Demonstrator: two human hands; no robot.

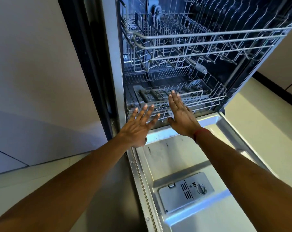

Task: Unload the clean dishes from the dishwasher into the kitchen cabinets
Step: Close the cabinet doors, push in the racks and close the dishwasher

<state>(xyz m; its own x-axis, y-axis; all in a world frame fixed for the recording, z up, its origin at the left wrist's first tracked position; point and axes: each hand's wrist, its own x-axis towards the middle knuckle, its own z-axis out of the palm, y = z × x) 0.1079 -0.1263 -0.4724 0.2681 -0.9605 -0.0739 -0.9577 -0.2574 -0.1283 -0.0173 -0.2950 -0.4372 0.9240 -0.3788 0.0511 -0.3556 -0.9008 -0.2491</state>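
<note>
**Desk:** What fills the frame?

**Photographer:** A built-in dishwasher (112,64), open, seen from above over a person's two outstretched bare arms. A pale cabinet panel (33,64) stands to the left of the left hand.

**Desk:** And the door?

**Photographer:** The steel door (173,158) lies dropped flat beneath both forearms and runs back toward the person.

**Desk:** Where are the racks?

**Photographer:** The upper rack (200,37) hangs above and beyond both hands, its wire tines catching blue light. The lower rack (214,97) sits inside the tub, its front edge right at the fingertips. A grey cutlery basket (158,96) lies in that rack, just past the fingers and between the two hands. A spray arm (201,69) shows under the upper rack, above the right hand.

**Desk:** What are the hands doing?

**Photographer:** The left hand (136,127) is flat, fingers straight and spread wide, gripping nothing, at the rack's front left corner. The right hand (180,117) is flat too, fingers straight and held close together, gripping nothing, reaching over the rack's front rail toward the basket. Whether either hand touches the wire cannot be told.

**Desk:** Any smaller details?

**Photographer:** The grey detergent dispenser (185,191) is set in the door between the forearms, well behind the hands. A red band (200,133) circles the right wrist.
</note>
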